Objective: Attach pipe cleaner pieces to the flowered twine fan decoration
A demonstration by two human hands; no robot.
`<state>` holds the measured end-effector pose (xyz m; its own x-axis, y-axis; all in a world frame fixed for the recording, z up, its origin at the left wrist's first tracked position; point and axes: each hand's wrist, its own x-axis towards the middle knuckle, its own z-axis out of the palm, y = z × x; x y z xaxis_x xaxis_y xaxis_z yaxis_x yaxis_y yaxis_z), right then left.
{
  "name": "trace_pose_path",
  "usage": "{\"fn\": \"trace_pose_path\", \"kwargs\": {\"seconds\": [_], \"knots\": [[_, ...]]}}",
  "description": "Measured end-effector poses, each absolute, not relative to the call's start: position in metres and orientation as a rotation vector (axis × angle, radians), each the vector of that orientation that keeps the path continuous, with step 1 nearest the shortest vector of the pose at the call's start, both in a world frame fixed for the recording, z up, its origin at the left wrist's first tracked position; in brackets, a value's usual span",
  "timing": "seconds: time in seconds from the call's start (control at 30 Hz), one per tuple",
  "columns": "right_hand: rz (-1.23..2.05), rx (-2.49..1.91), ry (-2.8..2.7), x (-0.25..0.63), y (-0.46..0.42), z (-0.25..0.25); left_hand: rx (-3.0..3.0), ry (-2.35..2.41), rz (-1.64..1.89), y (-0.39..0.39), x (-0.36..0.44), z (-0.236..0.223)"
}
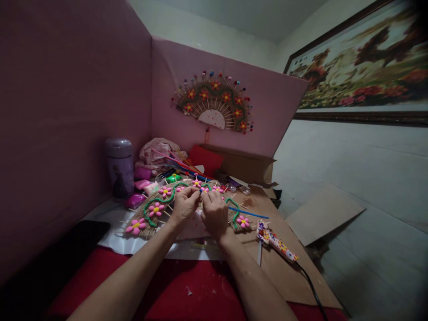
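My left hand [185, 206] and my right hand [215, 210] meet with pinched fingers above a decorated fan. Both close on a blue pipe cleaner [249, 212]; a bit of blue shows between the fingertips, and its long end sticks out to the right beyond my right hand. Beneath them the twine-covered fan [157, 225] lies flat, bearing pink flowers with yellow centres, a wavy green strip and thin sticks. My wrists and hands cover the fan's middle. To the right rests a flower-patterned glue gun [276, 244] with a black cord.
A similar fan [214, 100] hangs on the pink board behind. Purple tumbler [119, 167], pink cloth [160, 154], bundled pipe cleaners [179, 162] and packets of coloured clay [135, 200] stand or lie at back left. Brown cardboard [294, 276] covers the right side; red cloth [187, 290] lies in front.
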<state>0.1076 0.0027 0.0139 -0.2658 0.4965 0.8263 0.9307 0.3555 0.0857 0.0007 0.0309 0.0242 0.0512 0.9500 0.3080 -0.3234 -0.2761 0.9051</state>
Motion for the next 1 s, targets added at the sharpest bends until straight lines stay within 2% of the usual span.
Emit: {"fn": "trace_pose_path", "kwargs": {"seconds": [0.2,0.37,0.53,0.7,1.0], "knots": [[-0.867,-1.233,-1.901,0.123,0.009,0.021,1.547,0.772,1.333,0.036,-0.008,0.023],[-0.809,-1.129,-1.95,0.131,0.015,0.022,1.683,0.817,1.235,0.038,-0.016,0.028],[-0.684,-1.148,-1.96,0.124,0.01,0.02,1.339,0.774,1.295,0.035,-0.014,0.03],[-0.72,-1.168,-1.951,0.113,0.005,0.016,1.106,0.727,1.409,0.03,-0.005,0.03],[-0.853,-1.156,-1.949,0.133,0.015,0.023,1.626,0.845,1.277,0.04,-0.017,0.027]]}}
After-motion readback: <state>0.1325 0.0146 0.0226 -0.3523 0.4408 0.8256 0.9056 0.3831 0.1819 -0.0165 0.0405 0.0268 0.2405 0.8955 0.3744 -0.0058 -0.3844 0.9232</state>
